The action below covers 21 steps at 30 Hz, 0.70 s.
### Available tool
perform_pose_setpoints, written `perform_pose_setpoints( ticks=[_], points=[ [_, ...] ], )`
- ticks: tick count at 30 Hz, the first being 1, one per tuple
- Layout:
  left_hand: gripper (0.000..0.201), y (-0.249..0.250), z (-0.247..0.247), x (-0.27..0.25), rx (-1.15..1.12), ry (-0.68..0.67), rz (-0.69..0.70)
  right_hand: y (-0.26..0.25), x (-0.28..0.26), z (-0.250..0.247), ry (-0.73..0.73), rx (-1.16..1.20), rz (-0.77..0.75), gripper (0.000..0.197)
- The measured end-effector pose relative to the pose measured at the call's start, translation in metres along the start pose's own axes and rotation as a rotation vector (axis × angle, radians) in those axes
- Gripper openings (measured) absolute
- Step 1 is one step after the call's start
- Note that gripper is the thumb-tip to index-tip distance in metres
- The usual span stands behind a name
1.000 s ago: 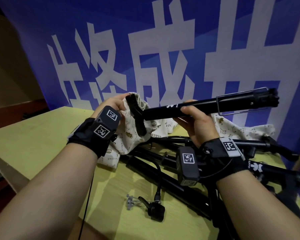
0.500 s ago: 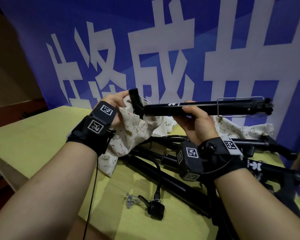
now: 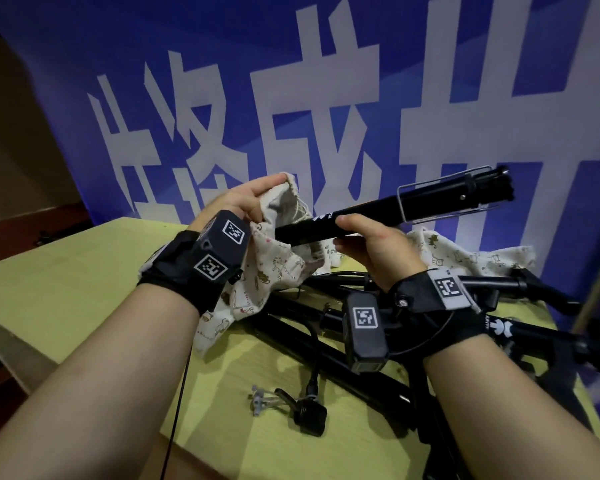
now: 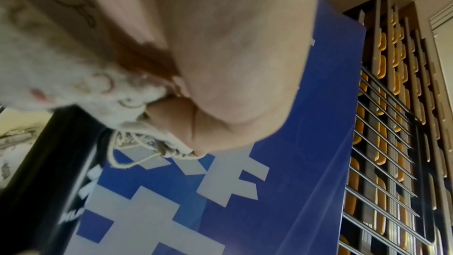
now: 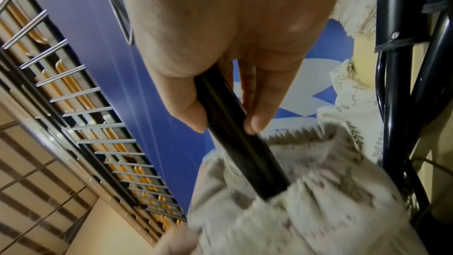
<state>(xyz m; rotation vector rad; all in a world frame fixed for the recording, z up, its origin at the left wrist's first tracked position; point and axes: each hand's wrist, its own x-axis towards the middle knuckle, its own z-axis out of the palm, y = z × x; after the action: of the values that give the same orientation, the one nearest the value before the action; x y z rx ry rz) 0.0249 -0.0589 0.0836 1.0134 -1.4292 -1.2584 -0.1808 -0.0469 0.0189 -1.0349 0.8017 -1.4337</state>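
Note:
My right hand (image 3: 368, 242) grips a folded black tripod (image 3: 395, 211) near its middle, above the table. The tripod slants up to the right, and its lower left end sits inside the mouth of a cream printed drawstring bag (image 3: 271, 261). My left hand (image 3: 246, 199) pinches the bag's rim and holds the mouth open. In the right wrist view my thumb and fingers wrap the black tube (image 5: 235, 129) where it enters the cloth (image 5: 306, 201). The left wrist view shows the bag's hem and its cord (image 4: 127, 143) under my fingers. The tripod's head is hidden in the bag.
More black stands and poles (image 3: 361, 368) lie across the yellow-green table (image 3: 66, 271). A small black clamp with a cable (image 3: 309, 410) lies near the front edge. Another printed cloth (image 3: 465, 258) lies behind. A blue banner (image 3: 291, 98) stands close behind the table.
The tripod's head end has slid into the bag and is now out of sight. Its far end has tilted upward. My left hand has raised the bag's rim.

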Motion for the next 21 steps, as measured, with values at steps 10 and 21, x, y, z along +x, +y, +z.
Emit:
perform_pose_setpoints(
  ticks=[10,21],
  points=[
    [0.092,0.025,0.013,-0.022,0.021,0.027,0.030,-0.026,-0.029,0.006,0.065,0.043,-0.120,0.024],
    [0.066,0.053,0.050,-0.059,0.090,-0.011,0.120,-0.030,-0.052,0.038,-0.007,-0.470,-0.108,0.022]
  ],
)
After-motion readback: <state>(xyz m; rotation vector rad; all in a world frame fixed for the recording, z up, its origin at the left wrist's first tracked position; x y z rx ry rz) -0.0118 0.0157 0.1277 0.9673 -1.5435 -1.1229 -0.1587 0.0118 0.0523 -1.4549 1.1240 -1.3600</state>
